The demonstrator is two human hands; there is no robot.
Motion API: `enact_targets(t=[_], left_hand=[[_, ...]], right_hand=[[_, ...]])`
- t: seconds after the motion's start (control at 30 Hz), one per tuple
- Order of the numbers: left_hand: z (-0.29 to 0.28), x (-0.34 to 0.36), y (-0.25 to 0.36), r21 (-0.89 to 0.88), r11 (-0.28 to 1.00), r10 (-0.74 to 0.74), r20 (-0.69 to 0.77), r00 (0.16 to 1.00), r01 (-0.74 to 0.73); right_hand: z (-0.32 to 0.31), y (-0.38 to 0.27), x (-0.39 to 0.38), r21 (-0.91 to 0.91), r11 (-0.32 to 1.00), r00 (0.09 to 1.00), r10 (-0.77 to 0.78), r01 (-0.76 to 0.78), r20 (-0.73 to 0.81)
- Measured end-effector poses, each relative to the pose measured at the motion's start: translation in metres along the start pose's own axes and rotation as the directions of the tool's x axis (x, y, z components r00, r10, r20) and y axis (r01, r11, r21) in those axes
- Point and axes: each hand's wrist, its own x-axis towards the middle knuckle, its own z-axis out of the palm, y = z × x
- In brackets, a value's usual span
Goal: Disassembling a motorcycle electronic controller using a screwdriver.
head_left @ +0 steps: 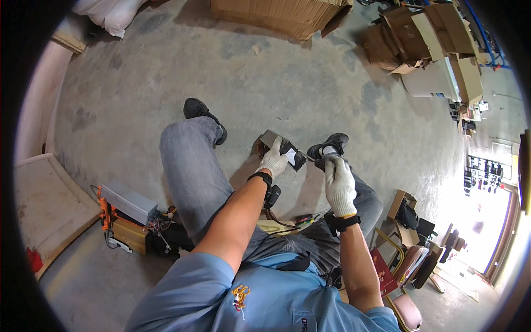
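Blue shirt (271, 299) nearest, my left hand (272, 161) grips the grey-black device (290, 155); right of it, my right hand (339, 185) clasps a slim tool (310, 159).

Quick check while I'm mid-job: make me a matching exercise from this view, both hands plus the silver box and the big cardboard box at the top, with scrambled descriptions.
Column one
1. Left hand
2. Right hand
3. Silver box
4. Big cardboard box

Column two
A. On the floor at the top centre of the picture
B. Holding a slim tool
C. At the left side of the picture
D. Gripping a grey-and-black device

Right pairs: 1-D, 2-B, 3-C, 4-A
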Motion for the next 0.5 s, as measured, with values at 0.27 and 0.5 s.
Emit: enact_targets(t=[0.27,0.5], left_hand=[[0.000,-0.002,0.000,-0.009,1.000,0.024,-0.013,1.000,-0.024],[0.002,0.001,0.001,0.018,1.000,-0.014,-0.021,1.000,0.014]], right_hand=[[0.001,-0.013,-0.002,0.018,0.999,0.995,-0.047,0.049,-0.088],[-0.007,0.001,0.003,0.070,0.997,0.999,-0.020,0.017,0.042]])
